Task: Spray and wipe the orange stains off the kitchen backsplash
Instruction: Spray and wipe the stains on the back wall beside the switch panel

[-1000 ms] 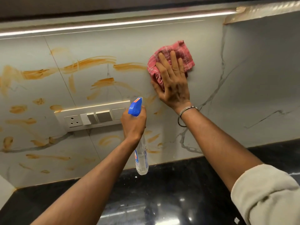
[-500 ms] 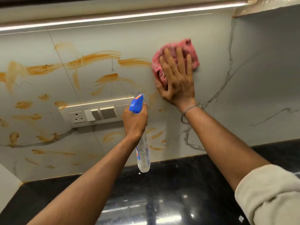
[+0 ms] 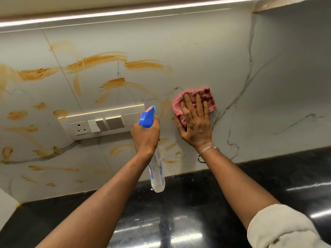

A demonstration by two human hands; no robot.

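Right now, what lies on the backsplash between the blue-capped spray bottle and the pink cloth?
In the head view, only a narrow strip of white marble backsplash carrying a faint orange smear.

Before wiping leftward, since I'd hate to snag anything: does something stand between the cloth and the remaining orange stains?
Partly. The left hand gripping the spray bottle hovers just left of the cloth, before the switch panel. Orange stains up-left of the right hand lie unblocked.
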